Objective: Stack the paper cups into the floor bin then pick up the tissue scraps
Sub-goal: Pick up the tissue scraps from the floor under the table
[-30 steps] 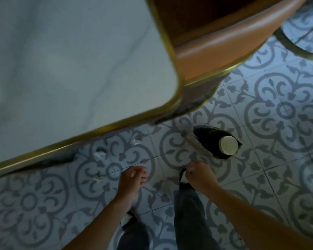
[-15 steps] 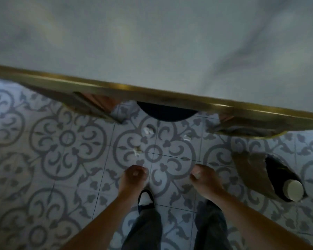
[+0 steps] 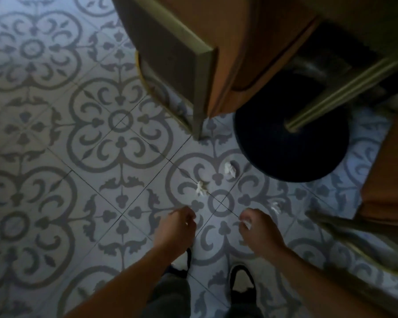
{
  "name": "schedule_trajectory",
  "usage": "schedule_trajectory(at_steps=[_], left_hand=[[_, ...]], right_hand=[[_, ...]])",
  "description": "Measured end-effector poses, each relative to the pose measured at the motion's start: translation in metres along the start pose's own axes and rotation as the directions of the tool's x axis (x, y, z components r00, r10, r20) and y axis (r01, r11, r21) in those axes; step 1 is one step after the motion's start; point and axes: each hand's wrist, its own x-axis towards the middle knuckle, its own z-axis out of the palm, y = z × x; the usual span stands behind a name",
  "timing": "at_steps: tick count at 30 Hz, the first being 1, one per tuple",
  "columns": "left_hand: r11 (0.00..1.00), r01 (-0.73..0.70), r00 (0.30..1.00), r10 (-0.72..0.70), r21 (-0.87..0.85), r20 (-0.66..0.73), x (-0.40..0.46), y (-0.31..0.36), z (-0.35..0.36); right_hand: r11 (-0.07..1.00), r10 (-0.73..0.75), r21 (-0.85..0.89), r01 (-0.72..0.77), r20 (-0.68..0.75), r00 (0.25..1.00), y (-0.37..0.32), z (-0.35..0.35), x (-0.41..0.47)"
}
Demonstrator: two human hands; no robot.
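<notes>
- both hands are out over the patterned tile floor, pretty dim light and a bit blurry so take the small stuff loosely
- left hand is curled into a loose fist, fingers tucked under, can't tell if there's anything inside it
- right hand is curled too, and there's a little white bit of tissue poking out at the fingertips, so it looks pinched on a scrap
- 3 tissue scraps are lying on the floor ahead of the hands: middle scrap sits on a grout line just ahead of the left hand, far scrap is right next to the round black base, and right scrap is just beyond the right hand, not touching it
- the black base has a brass-coloured pole coming out of it
- a tan chair with a brass-coloured leg frame stands above the scraps
- the person's dark shoes and dark trouser legs show at the bottom between the forearms
- can't make out the floor bin or cups for sure in this shot
</notes>
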Motion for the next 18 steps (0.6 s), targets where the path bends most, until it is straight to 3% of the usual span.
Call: schedule_trajectory(at_steps=[7,12,16,18], left_hand=[[0.958,-0.205,0.979,0.196,0.201,0.062,0.098,-0.047,0.045],[0.865,-0.331,0.943,0.322,0.377,0.09,0.179,-0.075,0.082],[0.721,-0.435,0.894,0.416,0.539,0.166,0.23,-0.089,0.113],[0.558,-0.52,0.843,0.457,0.646,0.284,0.247,-0.09,0.126]], right_hand=[[0.971,-0.119,-0.208,0.119,0.011,0.993,0.024,0.051,0.117],[0.925,-0.208,-0.322,0.2,0.011,0.978,0.05,0.084,0.209],[0.82,-0.269,-0.506,0.267,0.071,0.961,0.067,0.097,0.265],[0.729,-0.33,-0.614,0.303,0.072,0.941,0.071,0.097,0.285]])
